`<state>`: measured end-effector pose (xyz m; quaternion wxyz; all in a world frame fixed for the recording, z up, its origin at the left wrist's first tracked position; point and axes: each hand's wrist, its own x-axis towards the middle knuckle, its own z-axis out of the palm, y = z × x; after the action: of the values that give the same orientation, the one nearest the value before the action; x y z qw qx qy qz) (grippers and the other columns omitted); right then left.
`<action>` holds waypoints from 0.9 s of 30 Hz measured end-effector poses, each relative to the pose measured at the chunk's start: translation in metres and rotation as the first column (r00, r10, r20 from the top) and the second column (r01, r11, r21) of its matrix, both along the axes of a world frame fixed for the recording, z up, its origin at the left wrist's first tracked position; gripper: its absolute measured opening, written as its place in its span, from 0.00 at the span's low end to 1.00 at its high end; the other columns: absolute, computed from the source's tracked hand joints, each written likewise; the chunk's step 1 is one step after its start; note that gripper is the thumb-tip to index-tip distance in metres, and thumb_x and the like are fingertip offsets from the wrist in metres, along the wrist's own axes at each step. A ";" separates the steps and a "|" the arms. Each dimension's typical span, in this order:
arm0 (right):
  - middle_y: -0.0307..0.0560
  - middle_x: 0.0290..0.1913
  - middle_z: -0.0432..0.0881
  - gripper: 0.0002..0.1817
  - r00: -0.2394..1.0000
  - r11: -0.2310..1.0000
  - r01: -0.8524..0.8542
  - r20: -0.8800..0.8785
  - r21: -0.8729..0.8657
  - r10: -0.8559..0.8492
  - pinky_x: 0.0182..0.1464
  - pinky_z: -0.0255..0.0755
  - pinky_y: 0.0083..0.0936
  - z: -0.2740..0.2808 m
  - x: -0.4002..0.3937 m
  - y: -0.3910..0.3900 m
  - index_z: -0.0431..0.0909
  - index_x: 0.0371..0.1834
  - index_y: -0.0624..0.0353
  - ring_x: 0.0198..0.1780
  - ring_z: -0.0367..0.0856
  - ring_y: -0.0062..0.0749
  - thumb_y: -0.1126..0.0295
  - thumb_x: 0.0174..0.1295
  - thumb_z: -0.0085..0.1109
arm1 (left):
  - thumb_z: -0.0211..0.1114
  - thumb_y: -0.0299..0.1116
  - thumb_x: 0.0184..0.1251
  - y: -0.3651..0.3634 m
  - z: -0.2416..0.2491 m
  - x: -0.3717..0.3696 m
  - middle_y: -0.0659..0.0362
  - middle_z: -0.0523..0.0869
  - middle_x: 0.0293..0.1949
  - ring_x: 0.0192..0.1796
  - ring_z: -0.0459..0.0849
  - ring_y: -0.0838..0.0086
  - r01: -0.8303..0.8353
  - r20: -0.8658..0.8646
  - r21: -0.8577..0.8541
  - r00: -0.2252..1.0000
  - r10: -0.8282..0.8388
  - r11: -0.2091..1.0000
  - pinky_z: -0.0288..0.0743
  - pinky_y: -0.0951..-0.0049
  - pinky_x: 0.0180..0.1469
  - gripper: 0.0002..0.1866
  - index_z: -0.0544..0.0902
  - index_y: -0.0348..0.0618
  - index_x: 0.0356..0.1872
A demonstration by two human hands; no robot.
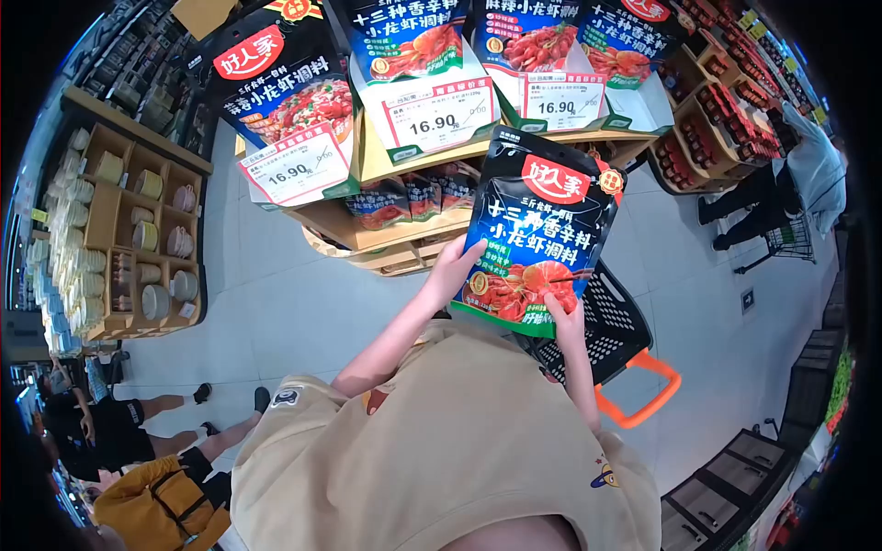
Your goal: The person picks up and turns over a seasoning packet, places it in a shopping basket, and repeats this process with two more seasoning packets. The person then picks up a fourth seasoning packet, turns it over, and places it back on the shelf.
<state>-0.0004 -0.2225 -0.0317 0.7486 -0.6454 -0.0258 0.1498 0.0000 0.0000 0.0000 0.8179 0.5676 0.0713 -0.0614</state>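
A black and blue seasoning pouch (542, 230) with a red label, crayfish picture and green bottom edge is held up before my chest, front side facing me. My left hand (457, 266) grips its left edge, with the fingers hidden behind it. At the lower right, my right hand (565, 317) holds the pouch with the thumb on its front. Similar pouches (409, 46) stand upright in boxes on the display shelf (395, 163) just beyond, behind price tags (441, 118) reading 16.90.
A black basket (611, 321) with an orange handle (666, 376) is below the pouch, at right. Shelves of bowls (129, 234) stand at left. People (101, 427) are at lower left, and a person (813, 170) with a cart (790, 241) is at upper right.
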 end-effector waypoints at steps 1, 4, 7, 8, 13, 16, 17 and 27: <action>0.43 0.40 0.77 0.13 1.000 1.000 0.013 -0.008 -0.018 -0.013 0.44 0.68 0.19 0.003 0.000 -0.001 0.70 0.44 0.67 0.40 0.75 0.22 0.74 0.56 0.54 | 0.49 0.34 0.66 -0.002 0.001 0.001 0.63 0.79 0.39 0.39 0.75 0.85 -0.016 -0.002 -0.038 1.000 0.016 0.999 0.69 0.82 0.44 0.13 0.73 0.35 0.44; 0.43 0.40 0.77 0.13 1.000 1.000 -0.008 0.009 -0.026 0.008 0.44 0.68 0.19 0.015 -0.011 0.014 0.70 0.44 0.67 0.40 0.75 0.22 0.75 0.56 0.54 | 0.49 0.34 0.66 0.011 0.012 -0.015 0.63 0.79 0.38 0.39 0.74 0.86 -0.042 0.019 -0.007 0.999 0.043 0.999 0.69 0.82 0.43 0.13 0.73 0.35 0.43; 0.44 0.43 0.75 0.16 0.995 0.999 -0.001 0.096 -0.052 0.006 0.47 0.67 0.20 0.033 -0.001 0.025 0.67 0.47 0.67 0.43 0.74 0.22 0.74 0.56 0.54 | 0.49 0.33 0.66 0.020 0.027 -0.013 0.63 0.79 0.37 0.38 0.74 0.86 -0.077 0.120 0.110 0.991 0.064 0.991 0.69 0.83 0.43 0.12 0.74 0.35 0.42; 0.44 0.44 0.75 0.17 0.992 0.997 -0.045 0.119 -0.068 0.053 0.48 0.67 0.21 0.038 0.005 0.027 0.66 0.48 0.67 0.44 0.74 0.23 0.74 0.56 0.54 | 0.49 0.33 0.66 0.023 0.032 -0.013 0.63 0.79 0.37 0.38 0.74 0.86 -0.101 0.159 0.118 0.984 0.082 0.988 0.69 0.83 0.43 0.12 0.74 0.35 0.43; 0.44 0.41 0.74 0.19 0.950 0.959 -0.076 0.273 -0.275 0.153 0.47 0.66 0.23 0.106 0.021 0.038 0.67 0.44 0.66 0.42 0.73 0.24 0.69 0.52 0.60 | 0.49 0.32 0.66 0.036 0.072 -0.018 0.62 0.80 0.37 0.37 0.75 0.86 -0.164 0.250 0.142 0.960 0.125 0.976 0.70 0.82 0.42 0.12 0.73 0.33 0.43; 0.42 0.35 0.76 0.12 0.881 0.953 -0.125 0.411 -0.277 0.235 0.38 0.68 0.17 0.117 0.060 0.049 0.71 0.37 0.66 0.34 0.74 0.20 0.70 0.52 0.59 | 0.51 0.31 0.64 0.059 0.107 -0.009 0.61 0.80 0.33 0.35 0.74 0.86 -0.269 0.433 0.341 0.895 0.104 0.900 0.69 0.82 0.39 0.12 0.75 0.31 0.39; 0.38 0.29 0.77 0.09 0.902 0.951 -0.177 0.345 -0.253 0.260 0.31 0.68 0.12 0.142 0.064 0.057 0.74 0.32 0.66 0.28 0.73 0.16 0.70 0.53 0.57 | 0.51 0.31 0.65 0.067 0.118 -0.006 0.62 0.80 0.33 0.35 0.74 0.85 -0.291 0.477 0.399 0.876 0.074 0.870 0.69 0.83 0.39 0.12 0.75 0.31 0.40; 0.38 0.16 0.74 0.17 0.626 0.918 -0.058 0.702 -0.392 0.339 0.22 0.60 0.16 0.237 0.151 0.118 0.79 0.22 0.68 0.20 0.67 0.13 0.62 0.53 0.58 | 0.61 0.38 0.53 0.143 0.189 0.054 0.53 0.70 0.17 0.21 0.72 0.65 -0.734 0.787 0.579 0.617 -0.008 0.354 0.65 0.70 0.26 0.19 0.68 0.33 0.16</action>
<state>0.1501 -0.1043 0.2057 0.5267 -0.7575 -0.3827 -0.0487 0.0538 0.1426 0.1892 0.3541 0.8432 -0.0727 0.3979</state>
